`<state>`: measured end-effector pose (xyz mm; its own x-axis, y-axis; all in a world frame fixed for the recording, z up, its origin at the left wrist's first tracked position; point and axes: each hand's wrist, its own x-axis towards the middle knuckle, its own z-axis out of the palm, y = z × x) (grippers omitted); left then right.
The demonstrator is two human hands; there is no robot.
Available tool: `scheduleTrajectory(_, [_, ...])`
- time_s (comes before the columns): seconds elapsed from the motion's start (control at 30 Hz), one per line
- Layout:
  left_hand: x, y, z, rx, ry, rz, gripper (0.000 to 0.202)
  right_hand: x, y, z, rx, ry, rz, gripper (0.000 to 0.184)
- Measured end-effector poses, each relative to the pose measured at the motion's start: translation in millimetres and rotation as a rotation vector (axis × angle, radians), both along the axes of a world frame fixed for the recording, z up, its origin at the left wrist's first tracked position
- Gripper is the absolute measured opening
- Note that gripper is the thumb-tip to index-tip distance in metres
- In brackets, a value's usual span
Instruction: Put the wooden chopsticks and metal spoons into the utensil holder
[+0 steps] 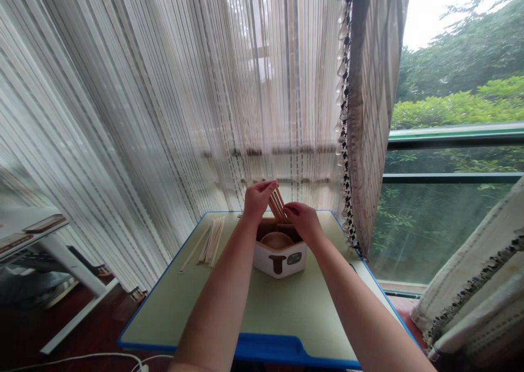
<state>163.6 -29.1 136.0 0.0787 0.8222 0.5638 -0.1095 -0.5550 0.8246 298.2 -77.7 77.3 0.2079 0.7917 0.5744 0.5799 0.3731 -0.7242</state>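
Several thin brown sticks that look like chopsticks (278, 205) stand tilted in the back of a white box with a brown inside (266, 258). My left hand (258, 197) is closed at their upper ends. Lower down on their right side, my right hand (303, 219) pinches at the sticks. A rounded brown form (277, 240) fills the front of the box, and the sticks' lower ends are hidden inside it. Left of the box, a loose bundle of pale wooden sticks (213, 241) lies on the table, with one stick (194, 250) a little apart.
The box stands on a pale green table (270, 312) with a blue edge. Striped string curtains (184, 99) hang right behind it, and a window (446, 213) is on the right. A white desk (36, 235) stands at far left; a white cable (102, 355) runs below.
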Motion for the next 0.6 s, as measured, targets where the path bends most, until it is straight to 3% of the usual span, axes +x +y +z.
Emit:
scheduleTrajectory(0.37, [-5.7,0.6,-5.2,-0.047,0.050,-0.065,0.025,-4.5,-1.6,1.2,-0.003,0.001,0.013,0.019])
scheduleTrajectory(0.6, [-14.1,2.4,-7.9,0.007,0.093,-0.085,0.025,-9.8,-6.8,1.7,0.013,0.004,0.008,0.021])
